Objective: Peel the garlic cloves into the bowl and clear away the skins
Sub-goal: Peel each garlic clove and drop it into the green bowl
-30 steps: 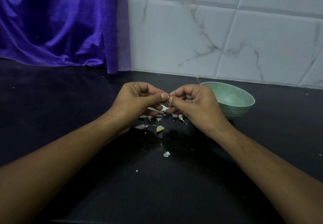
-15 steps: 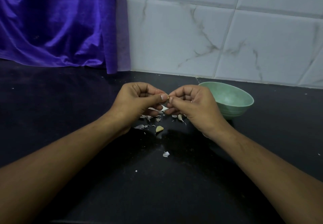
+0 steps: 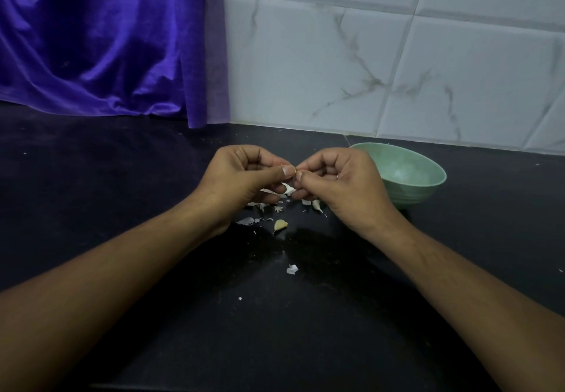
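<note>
Change since the earlier frames was judged negligible: left hand [image 3: 241, 177] and right hand [image 3: 339, 183] were kept together above the counter [image 3: 122, 183], fingers curled, thumbs and forefingers pinching one garlic clove [image 3: 289, 189] with skin hanging loose. A loose clove [image 3: 280, 225] and scattered skins [image 3: 247, 221] were noted beneath. The green bowl [image 3: 422, 174] was partly hidden behind the right hand. The black counter was backed by a purple curtain [image 3: 101, 40] and marbled tiles [image 3: 397, 55].

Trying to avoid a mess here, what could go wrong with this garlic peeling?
The held clove, pinched between left hand and right hand, is not over the bowl, so it could drop onto the counter. The loose clove among the skins might get swept away with them.
</note>
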